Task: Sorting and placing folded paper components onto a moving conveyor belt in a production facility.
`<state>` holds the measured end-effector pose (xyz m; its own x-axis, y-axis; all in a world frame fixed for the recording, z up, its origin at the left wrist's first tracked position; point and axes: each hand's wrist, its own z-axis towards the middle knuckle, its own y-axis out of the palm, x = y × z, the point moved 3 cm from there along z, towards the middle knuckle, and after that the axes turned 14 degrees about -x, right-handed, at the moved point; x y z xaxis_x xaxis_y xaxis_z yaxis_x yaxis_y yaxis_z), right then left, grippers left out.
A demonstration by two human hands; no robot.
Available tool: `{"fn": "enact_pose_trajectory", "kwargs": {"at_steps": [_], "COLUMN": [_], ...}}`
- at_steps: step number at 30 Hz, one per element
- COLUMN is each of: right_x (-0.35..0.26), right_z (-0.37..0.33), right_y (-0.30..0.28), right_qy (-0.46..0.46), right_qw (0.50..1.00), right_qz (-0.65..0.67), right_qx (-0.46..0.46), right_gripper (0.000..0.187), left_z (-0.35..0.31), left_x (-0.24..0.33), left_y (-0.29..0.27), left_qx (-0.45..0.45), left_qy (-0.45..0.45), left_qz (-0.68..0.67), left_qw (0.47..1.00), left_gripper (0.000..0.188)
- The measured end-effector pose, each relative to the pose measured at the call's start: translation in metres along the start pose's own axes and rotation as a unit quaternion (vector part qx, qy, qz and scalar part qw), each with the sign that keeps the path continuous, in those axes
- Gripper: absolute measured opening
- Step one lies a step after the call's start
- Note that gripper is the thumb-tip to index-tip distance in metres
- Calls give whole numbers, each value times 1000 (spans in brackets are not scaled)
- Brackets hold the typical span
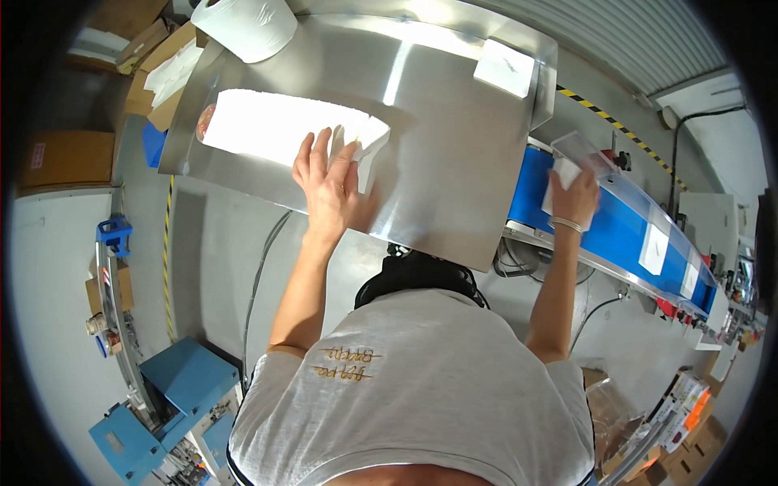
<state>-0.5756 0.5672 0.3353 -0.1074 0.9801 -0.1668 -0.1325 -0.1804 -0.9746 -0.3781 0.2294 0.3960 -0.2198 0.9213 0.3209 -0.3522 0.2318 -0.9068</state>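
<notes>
A long white row of what look like flat boxes or packets (275, 121) lies on the steel table (454, 154); glare hides the seams between them. My left hand (328, 182) touches the near right end of this row, its fingers spread and apart. At the right, my right hand (575, 197) is closed on a flat white packet (561, 180) over the far-left part of the blue conveyor belt (531, 190). Fingers and wrist cover part of that packet. Farther down the belt lie more white packets, one of them nearer my hand (653, 249).
A white roll (247, 28) stands at the table's back left. One white square packet (504, 67) lies in its back right corner. Clear plastic guards (628, 190) run along the belt's far side. A reddish round object (206, 124) sits at the row's left end.
</notes>
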Motion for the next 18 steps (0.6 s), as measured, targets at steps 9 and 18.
{"fn": "enact_pose_trajectory", "kwargs": {"at_steps": [9, 18], "right_x": [-227, -46], "right_z": [-18, -15], "right_y": [50, 57], "right_qy": [-506, -26], "right_qw": [783, 826], "right_qz": [303, 505], "right_qx": [-196, -248], "right_gripper": [41, 31], "left_z": [8, 6], "left_x": [3, -18], "left_y": [-2, -5], "left_qx": [-25, -32], "left_qy": [40, 9], "left_qz": [-40, 7], "left_qw": [998, 999], "left_gripper": [31, 34]}}
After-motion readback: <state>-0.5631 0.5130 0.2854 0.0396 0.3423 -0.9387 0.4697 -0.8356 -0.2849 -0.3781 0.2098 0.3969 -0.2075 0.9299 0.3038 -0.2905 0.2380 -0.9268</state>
